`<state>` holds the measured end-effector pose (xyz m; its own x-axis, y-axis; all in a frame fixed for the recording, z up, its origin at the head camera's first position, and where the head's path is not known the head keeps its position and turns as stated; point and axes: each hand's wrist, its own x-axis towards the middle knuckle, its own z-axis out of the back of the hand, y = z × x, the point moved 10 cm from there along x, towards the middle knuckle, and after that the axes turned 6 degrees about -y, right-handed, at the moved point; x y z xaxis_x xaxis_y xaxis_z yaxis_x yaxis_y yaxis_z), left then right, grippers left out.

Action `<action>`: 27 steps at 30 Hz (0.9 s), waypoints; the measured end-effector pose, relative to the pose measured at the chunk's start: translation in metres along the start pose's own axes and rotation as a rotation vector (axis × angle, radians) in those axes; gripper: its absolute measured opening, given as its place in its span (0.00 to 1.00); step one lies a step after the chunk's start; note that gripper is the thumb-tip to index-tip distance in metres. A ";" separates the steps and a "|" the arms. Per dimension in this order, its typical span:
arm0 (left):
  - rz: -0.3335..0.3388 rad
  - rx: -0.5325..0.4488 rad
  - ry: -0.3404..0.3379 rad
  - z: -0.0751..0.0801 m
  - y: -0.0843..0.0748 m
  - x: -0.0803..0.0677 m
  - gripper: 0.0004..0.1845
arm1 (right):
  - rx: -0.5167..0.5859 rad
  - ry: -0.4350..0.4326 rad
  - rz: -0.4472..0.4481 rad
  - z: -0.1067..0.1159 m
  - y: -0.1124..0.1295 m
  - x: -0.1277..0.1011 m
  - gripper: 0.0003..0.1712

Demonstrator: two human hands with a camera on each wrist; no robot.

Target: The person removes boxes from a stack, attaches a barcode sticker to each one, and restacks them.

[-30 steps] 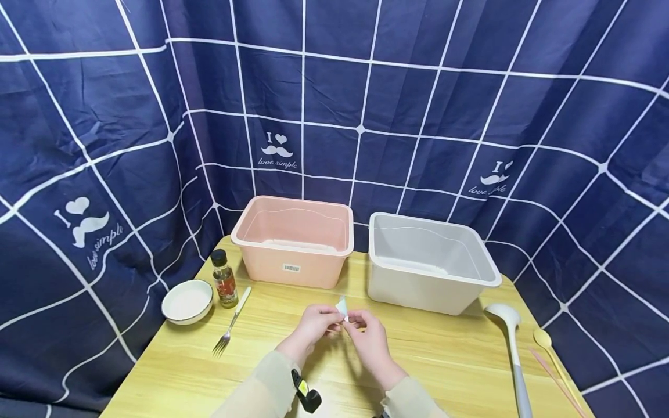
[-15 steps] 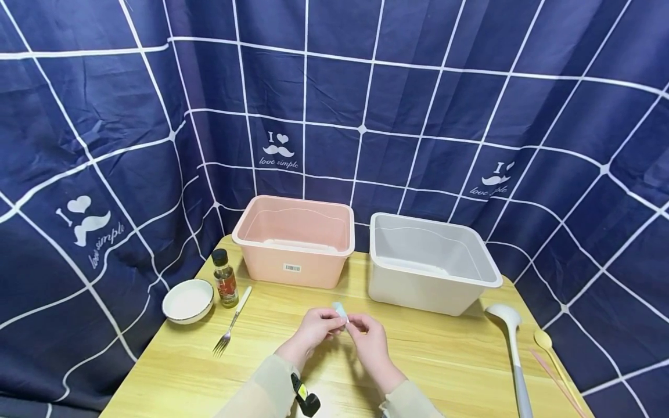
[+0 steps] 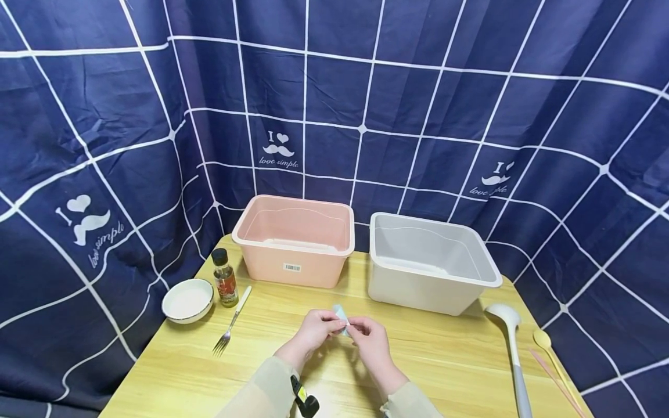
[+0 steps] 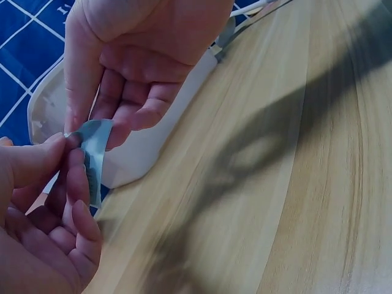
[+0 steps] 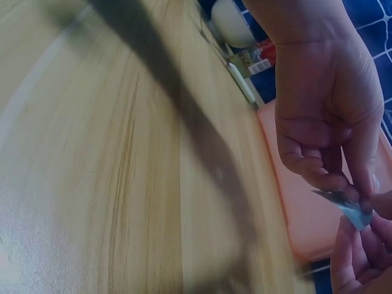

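Observation:
A small pale-blue, thin packet [image 3: 341, 314] is held between both hands above the middle of the table. My left hand [image 3: 310, 334] pinches its left side between thumb and fingers. From the other side my right hand [image 3: 375, 342] pinches it too, fingertips close to those of the left. Up close in the left wrist view the packet [image 4: 97, 153] looks like a flat, shiny sheet with a bent upper edge and faint dark marks. The right wrist view shows the packet [image 5: 357, 214] creased between the two sets of fingertips, which partly hide it.
Behind the hands stand a pink bin [image 3: 292, 270] and a grey bin [image 3: 423, 290]. To the left are a white bowl [image 3: 187, 302], a dark-capped bottle [image 3: 226, 284] and a fork [image 3: 233, 322]. A ladle [image 3: 512, 342] and a yellow spoon [image 3: 549, 348] lie right.
The packet has turned between the fingers, its upper end now leaning left and lower than before. Both hands stay nearly in place, still pinching it.

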<state>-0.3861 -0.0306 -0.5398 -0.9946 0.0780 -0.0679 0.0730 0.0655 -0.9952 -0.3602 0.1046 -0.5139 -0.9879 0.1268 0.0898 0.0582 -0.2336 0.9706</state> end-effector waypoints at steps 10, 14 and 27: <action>-0.071 0.073 0.007 -0.003 -0.008 -0.003 0.07 | -0.013 -0.004 -0.014 0.000 -0.005 -0.001 0.08; -0.108 0.110 0.005 -0.003 -0.013 -0.005 0.05 | -0.002 -0.009 -0.022 0.000 -0.006 0.000 0.08; -0.092 0.111 0.018 -0.005 -0.009 -0.006 0.04 | 0.102 0.021 -0.133 0.003 -0.017 -0.002 0.11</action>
<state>-0.3804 -0.0266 -0.5300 -0.9952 0.0943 0.0242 -0.0278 -0.0370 -0.9989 -0.3588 0.1114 -0.5294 -0.9905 0.1298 -0.0452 -0.0605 -0.1168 0.9913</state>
